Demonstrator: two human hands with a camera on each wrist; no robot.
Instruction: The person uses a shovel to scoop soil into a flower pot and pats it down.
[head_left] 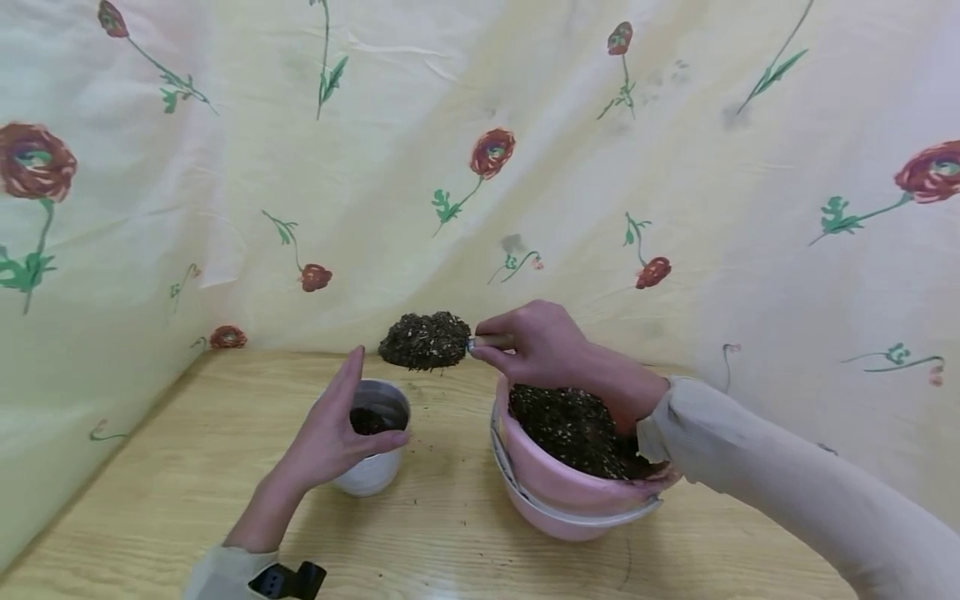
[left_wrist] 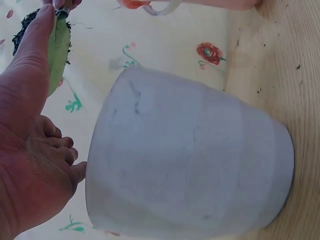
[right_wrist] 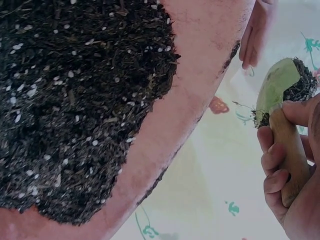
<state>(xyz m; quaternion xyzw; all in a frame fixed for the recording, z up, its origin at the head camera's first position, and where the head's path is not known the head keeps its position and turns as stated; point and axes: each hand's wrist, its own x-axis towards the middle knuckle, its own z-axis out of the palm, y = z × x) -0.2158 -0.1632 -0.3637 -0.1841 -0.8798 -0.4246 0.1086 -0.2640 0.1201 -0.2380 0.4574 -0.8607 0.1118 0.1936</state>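
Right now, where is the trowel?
In the head view, the trowel is near the middle, heaped with soil and gripped in the right hand, above and right of the white pot.

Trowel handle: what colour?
The trowel handle is light brown, wood-like; it shows best in the right wrist view.

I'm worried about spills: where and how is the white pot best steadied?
Hold the white pot by its upper wall, probably from the left: it stands upright and narrows toward its base, while the right hand holds the loaded trowel toward the right.
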